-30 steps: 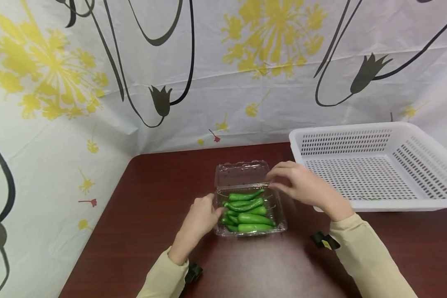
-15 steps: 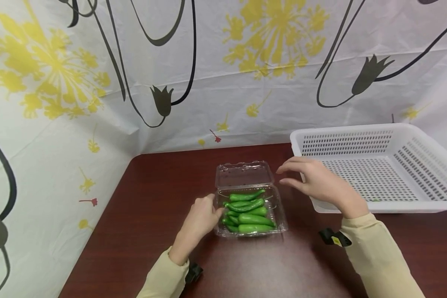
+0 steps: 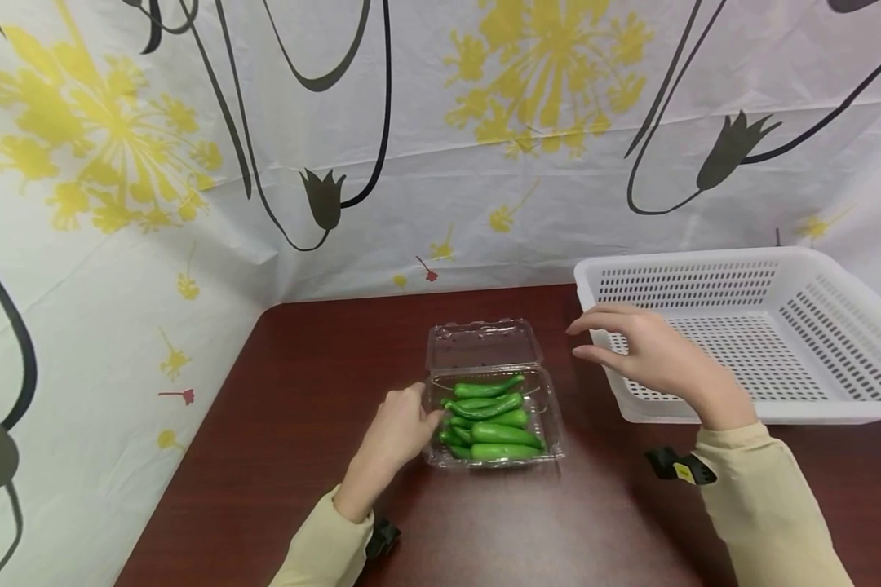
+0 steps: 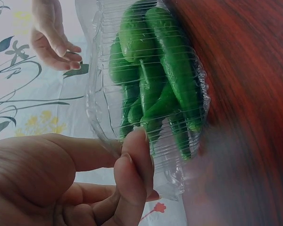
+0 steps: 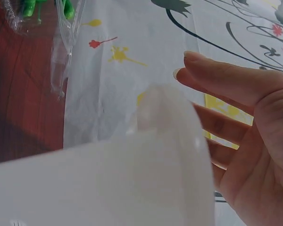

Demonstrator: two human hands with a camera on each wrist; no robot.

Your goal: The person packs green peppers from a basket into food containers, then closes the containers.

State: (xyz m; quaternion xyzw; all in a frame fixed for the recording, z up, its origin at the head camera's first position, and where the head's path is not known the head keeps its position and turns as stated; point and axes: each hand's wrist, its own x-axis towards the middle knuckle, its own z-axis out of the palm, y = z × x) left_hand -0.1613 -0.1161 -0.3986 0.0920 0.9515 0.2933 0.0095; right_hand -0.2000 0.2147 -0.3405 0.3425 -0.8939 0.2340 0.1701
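Note:
An open clear plastic clamshell box (image 3: 554,424) lies on the table with several green chili peppers (image 3: 502,434) inside. Its lid (image 3: 483,346) is folded back toward the wall. My left hand (image 3: 392,432) holds the box at its left side, thumb at the rim; in the left wrist view the fingertips (image 4: 137,141) meet the ribbed plastic. Nothing is in my right hand (image 3: 649,350), which hovers near the left rim of a white plastic basket (image 3: 793,408), thumb and fingers apart. The basket's wall blocks part of the right wrist view.
The basket stands at the right of the dark red table (image 3: 323,367), close to the wall. A white sheet with printed flowers (image 3: 411,163) hangs along the table's back and left side.
My right hand has moved right, away from the box's upper right corner toward the basket. The left hand keeps its place at the box, and the peppers lie as before.

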